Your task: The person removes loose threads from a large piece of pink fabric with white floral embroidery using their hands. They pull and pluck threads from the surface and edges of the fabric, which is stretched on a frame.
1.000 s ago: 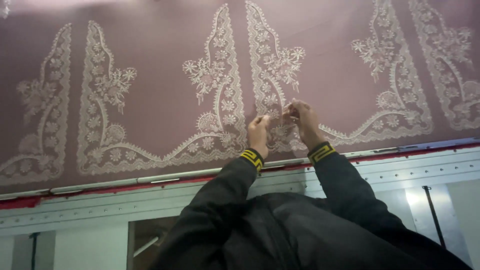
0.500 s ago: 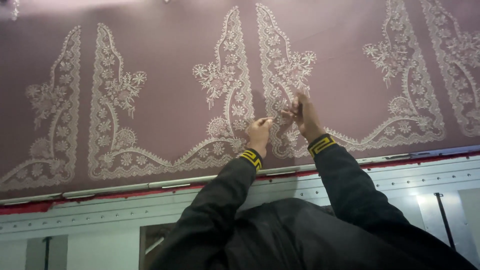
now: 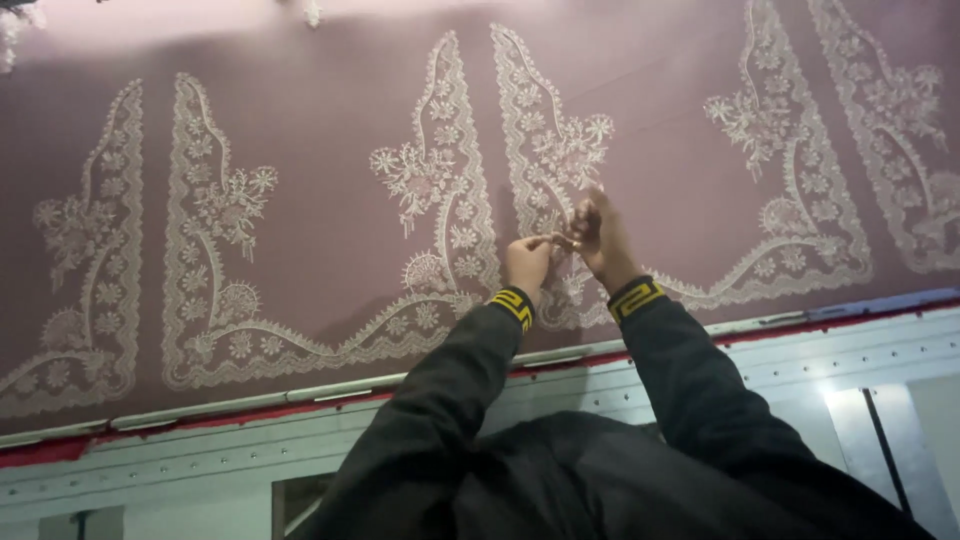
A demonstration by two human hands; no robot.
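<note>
1. Mauve fabric [image 3: 320,130], stretched flat across the upper part of the view, held along its near edge by a red strip [image 3: 200,418] and a pale metal frame [image 3: 300,440].
2. Worked all over with white lace-like embroidery [image 3: 440,180]: tall pointed borders, floral sprays, scalloped bands running along the lower edge.
3. Left hand [image 3: 525,265] raised over the fabric just left of the middle, fingers [image 3: 535,242] pinched closed; whether on a thread or a small tool, cannot tell, too small to make out.
4. Right hand [image 3: 600,235] just beside the left, slightly higher, fingertips meeting those of the left over a floral motif [image 3: 560,150]; fingers curled shut around something tiny and pale, not identifiable.
5. Both hands touching or nearly touching the cloth at the foot of the central pointed border; exact contact not clear.
6. Dark sleeves [image 3: 440,400] reaching up from the bottom of the view, each ending in a black cuff with a yellow pattern [image 3: 513,305].
7. Dark jacket filling the lower middle, between the arms.
8. More embroidered panels to the far left [image 3: 90,260] and far right [image 3: 880,130], well apart from the hands.
9. Pale panels and a dark vertical bar [image 3: 885,450] below the frame at lower right.
</note>
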